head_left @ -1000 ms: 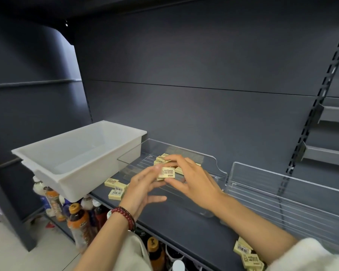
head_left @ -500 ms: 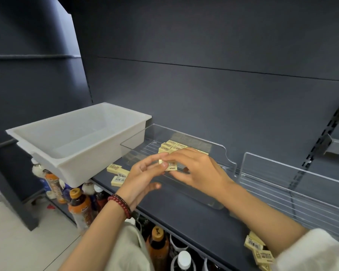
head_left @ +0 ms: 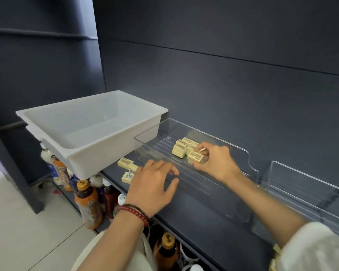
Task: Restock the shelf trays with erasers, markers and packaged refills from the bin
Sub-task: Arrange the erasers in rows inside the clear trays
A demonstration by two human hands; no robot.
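The white rectangular plastic bin (head_left: 90,130) looks empty, and loose cream paper-sleeved erasers (head_left: 125,163) lie on the dark grey shelf (head_left: 194,218) beside it, near the left hand (head_left: 153,184), whose fingers hang loosely curled on nothing at the front lip of the clear plastic shelf tray (head_left: 204,184). Inside that tray the right hand (head_left: 217,165) pinches one cream eraser (head_left: 195,157) between its fingers, just beside the stacked erasers (head_left: 181,148), so the eraser step seems in hand; the next move likely calls for seating it flush, then gathering the loose ones. Pale floor tiles (head_left: 18,222) and bottled drinks (head_left: 86,202) sit below the shelf, a dark panel wall (head_left: 223,85) rises behind it, and a second clear tray (head_left: 301,184) stands at the right.
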